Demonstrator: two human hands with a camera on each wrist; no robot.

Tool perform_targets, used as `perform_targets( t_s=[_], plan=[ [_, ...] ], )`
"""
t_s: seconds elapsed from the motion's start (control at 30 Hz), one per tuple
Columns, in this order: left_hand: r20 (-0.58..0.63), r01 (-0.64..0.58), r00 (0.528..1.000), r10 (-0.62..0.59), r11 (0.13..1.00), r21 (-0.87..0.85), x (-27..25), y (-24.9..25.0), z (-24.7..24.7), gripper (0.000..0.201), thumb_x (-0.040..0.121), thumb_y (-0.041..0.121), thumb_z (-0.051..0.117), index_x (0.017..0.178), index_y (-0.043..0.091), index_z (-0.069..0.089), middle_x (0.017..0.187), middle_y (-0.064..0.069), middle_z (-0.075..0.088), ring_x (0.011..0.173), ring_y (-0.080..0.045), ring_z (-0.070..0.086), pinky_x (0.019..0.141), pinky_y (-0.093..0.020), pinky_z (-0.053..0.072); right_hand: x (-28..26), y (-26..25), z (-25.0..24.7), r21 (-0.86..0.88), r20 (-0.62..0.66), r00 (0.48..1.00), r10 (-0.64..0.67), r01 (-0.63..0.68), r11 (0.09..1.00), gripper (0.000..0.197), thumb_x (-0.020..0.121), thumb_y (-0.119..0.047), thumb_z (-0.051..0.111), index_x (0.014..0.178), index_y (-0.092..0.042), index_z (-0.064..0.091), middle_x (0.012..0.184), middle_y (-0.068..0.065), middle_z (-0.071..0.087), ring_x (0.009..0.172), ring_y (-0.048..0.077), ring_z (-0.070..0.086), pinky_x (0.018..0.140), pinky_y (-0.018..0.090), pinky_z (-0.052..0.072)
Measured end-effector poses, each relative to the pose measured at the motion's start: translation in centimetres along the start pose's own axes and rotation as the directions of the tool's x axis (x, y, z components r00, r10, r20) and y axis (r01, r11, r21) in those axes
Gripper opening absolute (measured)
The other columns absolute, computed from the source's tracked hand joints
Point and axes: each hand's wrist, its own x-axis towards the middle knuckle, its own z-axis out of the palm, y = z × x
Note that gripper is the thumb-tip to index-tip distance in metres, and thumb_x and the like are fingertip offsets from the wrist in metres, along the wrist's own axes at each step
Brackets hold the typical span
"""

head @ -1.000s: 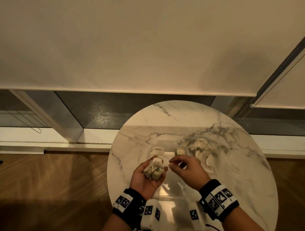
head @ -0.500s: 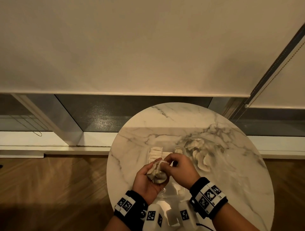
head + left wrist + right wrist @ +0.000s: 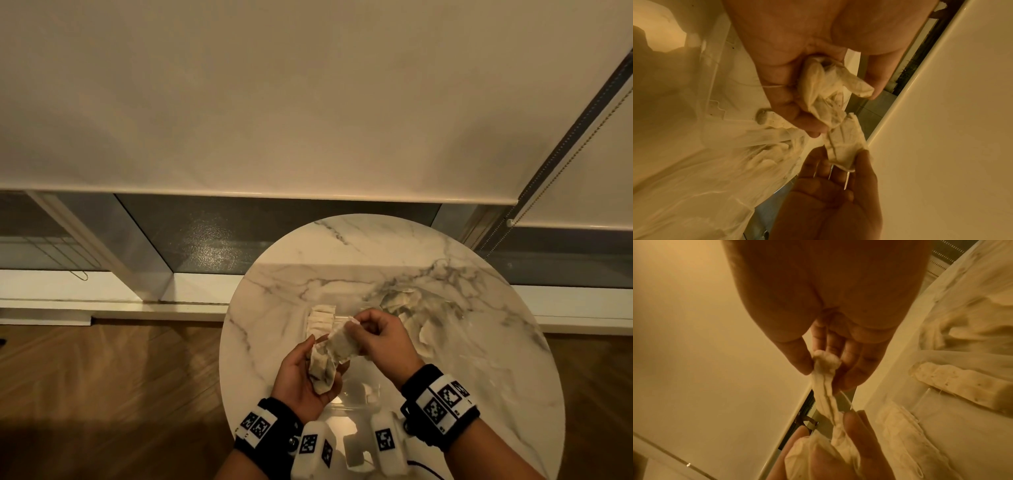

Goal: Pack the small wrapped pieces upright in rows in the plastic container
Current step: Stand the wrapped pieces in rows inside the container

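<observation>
My left hand is palm up over the clear plastic container and grips a bunch of small pale wrapped pieces. My right hand pinches one wrapped piece between thumb and fingers, its lower end still against the bunch. A row of wrapped pieces stands upright at the container's far left end. Most of the container is hidden under my hands.
A clear plastic bag with more loose pieces lies right of the container on the round marble table. Past the table's far edge are a window sill, dark glass and a lowered roller blind. Wood floor lies to the left.
My right hand came over to the bunch in the left palm, took hold of one piece and has drawn it up and to the right. The left hand stayed put.
</observation>
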Motion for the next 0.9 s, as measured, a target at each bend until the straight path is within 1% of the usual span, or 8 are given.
perform_targets(
  t_s=[0.17, 0.33, 0.47, 0.53, 0.63, 0.7, 0.8, 0.9],
  plan=[
    [-0.005, -0.006, 1.000, 0.006, 1.000, 0.005, 0.0, 0.0, 0.2, 0.035, 0.077, 0.028, 0.071, 0.109, 0.014, 0.070, 0.099, -0.011, 0.068, 0.080, -0.027, 0.067, 0.052, -0.025, 0.052, 0.1, -0.3, -0.9, -0.011, 0.006, 0.999, 0.036, -0.036, 0.999, 0.012, 0.091, -0.016, 0.070, 0.090, -0.005, 0.068, 0.079, 0.013, 0.071, 0.062, 0.014, 0.065, 0.051, 0.027, 0.052],
    [-0.072, -0.027, 0.997, 0.027, 1.000, -0.008, 0.8, 0.5, -1.0, 0.039, 0.084, 0.021, 0.068, 0.122, 0.013, 0.066, 0.110, -0.009, 0.064, 0.078, -0.023, 0.068, 0.050, -0.024, 0.054, 0.9, -0.1, -1.5, -0.104, -0.029, 1.000, -0.008, 0.005, 0.995, 0.007, 0.088, -0.016, 0.073, 0.087, -0.009, 0.073, 0.080, 0.018, 0.069, 0.060, 0.013, 0.062, 0.046, 0.025, 0.049],
    [-0.097, -0.046, 0.994, 0.041, 0.998, -0.049, 1.1, 1.1, -2.0, 0.045, 0.081, 0.017, 0.071, 0.124, 0.011, 0.064, 0.105, -0.011, 0.065, 0.074, -0.021, 0.068, 0.050, -0.022, 0.054, 2.2, 0.5, -1.6, -0.074, -0.030, 0.999, 0.020, -0.022, 0.997, 0.005, 0.087, -0.008, 0.074, 0.089, -0.005, 0.071, 0.087, 0.026, 0.068, 0.064, 0.018, 0.063, 0.052, 0.027, 0.054],
    [-0.119, -0.062, 0.992, 0.052, 0.995, -0.081, 1.0, 1.4, -2.2, 0.034, 0.081, 0.014, 0.069, 0.114, 0.013, 0.066, 0.096, -0.012, 0.068, 0.070, -0.021, 0.068, 0.048, -0.021, 0.053, 2.9, 1.0, -1.6, -0.086, -0.027, 0.999, 0.037, -0.039, 0.996, 0.005, 0.086, -0.007, 0.074, 0.090, -0.005, 0.071, 0.082, 0.023, 0.068, 0.064, 0.021, 0.064, 0.058, 0.032, 0.058],
    [-0.141, -0.080, 0.988, 0.062, 0.989, -0.127, 0.8, 2.2, -2.7, 0.025, 0.081, 0.013, 0.066, 0.105, 0.011, 0.066, 0.091, -0.013, 0.068, 0.066, -0.021, 0.068, 0.047, -0.020, 0.052, 3.9, 2.0, -1.5, -0.153, -0.016, 0.998, 0.058, -0.060, 0.986, 0.003, 0.086, -0.003, 0.072, 0.088, -0.005, 0.071, 0.068, 0.006, 0.066, 0.059, 0.019, 0.062, 0.065, 0.038, 0.057],
    [-0.161, -0.103, 0.984, 0.077, 0.982, -0.159, 0.7, 2.9, -3.1, 0.020, 0.082, 0.013, 0.065, 0.101, 0.009, 0.066, 0.091, -0.013, 0.069, 0.065, -0.022, 0.069, 0.046, -0.020, 0.052, 4.6, 2.7, -1.4, -0.206, -0.006, 0.998, 0.057, -0.057, 0.977, 0.002, 0.087, -0.005, 0.072, 0.087, -0.007, 0.071, 0.066, 0.006, 0.068, 0.058, 0.019, 0.062, 0.064, 0.037, 0.056],
    [-0.179, -0.135, 0.979, 0.097, 0.968, -0.211, 0.4, 4.1, -3.8, 0.012, 0.080, 0.012, 0.066, 0.092, 0.009, 0.068, 0.092, -0.012, 0.069, 0.063, -0.022, 0.069, 0.045, -0.020, 0.052, 5.5, 4.1, -1.3, -0.337, 0.026, 0.999, 0.033, -0.022, 0.941, 0.011, 0.088, -0.021, 0.073, 0.082, -0.013, 0.070, 0.068, 0.009, 0.072, 0.056, 0.015, 0.061, 0.056, 0.029, 0.053],
    [-0.194, -0.172, 0.973, 0.125, 0.953, -0.249, 0.2, 5.1, -4.4, 0.011, 0.080, 0.012, 0.065, 0.090, 0.011, 0.068, 0.091, -0.012, 0.069, 0.063, -0.022, 0.068, 0.043, -0.020, 0.052, 6.2, 5.2, -1.0, -0.502, 0.014, 0.999, 0.049, -0.035, 0.864, 0.012, 0.088, -0.025, 0.072, 0.078, -0.020, 0.070, 0.068, 0.003, 0.071, 0.058, 0.013, 0.063, 0.056, 0.028, 0.053]
  ],
)
